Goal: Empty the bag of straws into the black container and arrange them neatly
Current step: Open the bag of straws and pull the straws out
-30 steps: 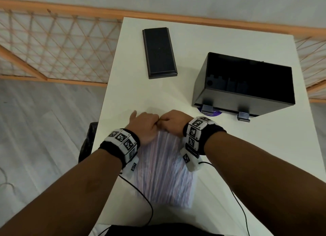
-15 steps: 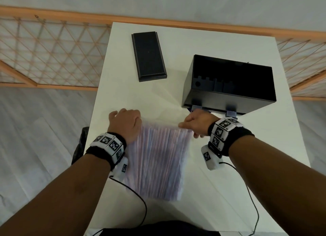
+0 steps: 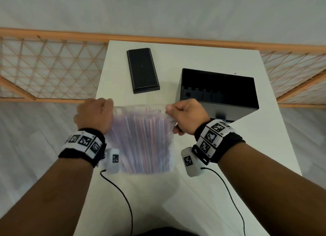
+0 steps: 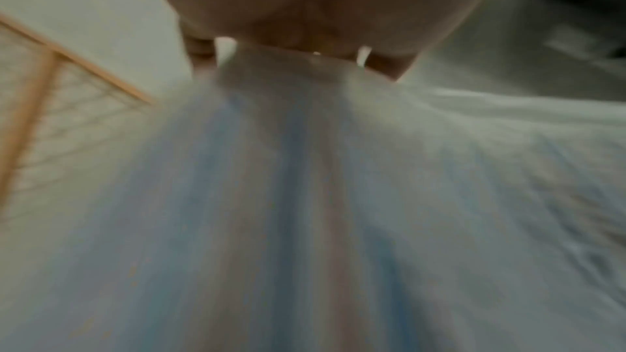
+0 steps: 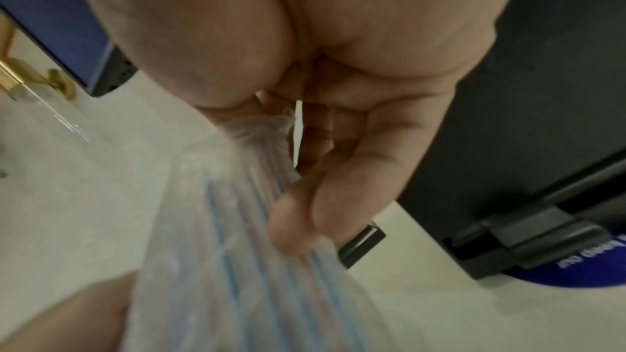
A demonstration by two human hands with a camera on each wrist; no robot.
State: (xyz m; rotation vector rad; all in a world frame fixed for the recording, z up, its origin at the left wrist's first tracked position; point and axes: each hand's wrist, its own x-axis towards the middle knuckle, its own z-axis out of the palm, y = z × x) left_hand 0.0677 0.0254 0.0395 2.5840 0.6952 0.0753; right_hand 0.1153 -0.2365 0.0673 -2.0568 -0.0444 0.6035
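Observation:
A clear plastic bag of red, blue and white striped straws [image 3: 143, 140] hangs between my two hands above the near half of the white table [image 3: 176, 191]. My left hand [image 3: 96, 114] grips the bag's top left corner in a fist. My right hand [image 3: 185, 115] pinches the top right corner, with the plastic [image 5: 267, 138] bunched between thumb and fingers. The top edge is stretched taut and straw tips show just under it. The open black container [image 3: 218, 92] stands right behind my right hand. The left wrist view is blurred and shows only the bag [image 4: 305, 197] under the palm.
A flat black lid [image 3: 142, 70] lies at the table's back left. A blue round sticker [image 5: 576, 269] shows under the container's front. An orange rail with rope netting [image 3: 49, 71] runs behind and beside the table. Two wrist cables [image 3: 123, 197] trail over the near edge.
My hands started together at the middle of the bag's top, then slid apart to its two corners. The bag has been lifted and its top edge pulled wide and taut.

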